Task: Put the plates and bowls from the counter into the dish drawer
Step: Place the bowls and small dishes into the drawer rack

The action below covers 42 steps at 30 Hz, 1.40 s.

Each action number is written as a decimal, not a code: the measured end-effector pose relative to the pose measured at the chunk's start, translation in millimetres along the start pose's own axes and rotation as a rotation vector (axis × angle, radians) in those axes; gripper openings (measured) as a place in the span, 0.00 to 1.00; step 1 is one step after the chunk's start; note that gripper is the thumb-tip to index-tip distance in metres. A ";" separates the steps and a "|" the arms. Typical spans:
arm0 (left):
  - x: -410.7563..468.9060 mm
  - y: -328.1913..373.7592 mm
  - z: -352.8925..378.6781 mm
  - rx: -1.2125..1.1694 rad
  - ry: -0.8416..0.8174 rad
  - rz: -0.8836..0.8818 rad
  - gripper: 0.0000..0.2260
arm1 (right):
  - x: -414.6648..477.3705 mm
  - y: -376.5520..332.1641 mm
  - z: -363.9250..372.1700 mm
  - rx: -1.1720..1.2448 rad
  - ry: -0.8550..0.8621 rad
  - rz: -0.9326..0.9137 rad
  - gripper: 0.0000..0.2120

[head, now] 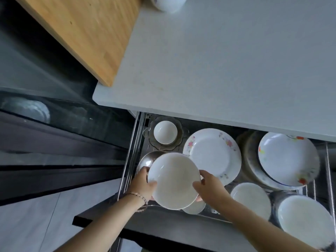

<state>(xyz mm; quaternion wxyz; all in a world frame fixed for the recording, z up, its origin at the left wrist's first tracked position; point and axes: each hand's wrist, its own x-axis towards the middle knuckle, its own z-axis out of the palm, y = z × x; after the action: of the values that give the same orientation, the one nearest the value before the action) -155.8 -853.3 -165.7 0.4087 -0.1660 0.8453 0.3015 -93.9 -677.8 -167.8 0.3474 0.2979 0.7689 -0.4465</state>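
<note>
A plain white bowl [173,180] hangs over the front left of the open dish drawer [131,160]. My left hand [143,184] grips its left rim and my right hand [209,188] grips its right rim. Behind the bowl's left edge a steel bowl [147,159] shows. A small white dish [193,208] peeks out underneath. In the drawer lie a flowered plate [212,153], a stack of flowered plates [283,157] at the right, a small white bowl [165,132] in a glass dish, and white plates [252,199] at the front right.
The grey counter [227,60] overhangs the drawer's back. A wooden cutting board [81,30] lies at its left. A white mug [169,2] stands at the top edge. Dark cabinet fronts and a tiled floor [36,224] are at the left.
</note>
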 end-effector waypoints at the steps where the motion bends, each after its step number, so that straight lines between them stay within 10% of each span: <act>1: 11.8 -7.4 -0.8 0.037 0.018 -0.019 0.17 | 9.1 -0.7 12.5 0.014 -0.007 0.018 0.15; 17: 101.6 -48.3 7.2 0.774 0.316 0.317 0.21 | 87.2 -12.5 103.6 0.049 0.151 0.179 0.22; 22: 108.7 -56.3 0.9 0.767 0.168 0.284 0.28 | 87.7 -10.0 105.5 0.123 0.195 0.167 0.19; 25: 102.1 -47.8 -2.5 0.614 0.170 0.180 0.15 | 85.8 -6.3 103.3 0.155 0.202 0.145 0.17; 42: 99.1 -55.6 9.9 -0.314 -0.103 -0.018 0.22 | 93.5 8.1 100.9 -0.072 0.134 0.062 0.26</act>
<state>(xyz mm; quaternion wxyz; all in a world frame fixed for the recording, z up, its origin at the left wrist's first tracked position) -181.2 -892.8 -269.6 0.4234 -0.2199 0.7640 0.4343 -114.9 -750.7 -282.8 0.3193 0.3383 0.7964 -0.3863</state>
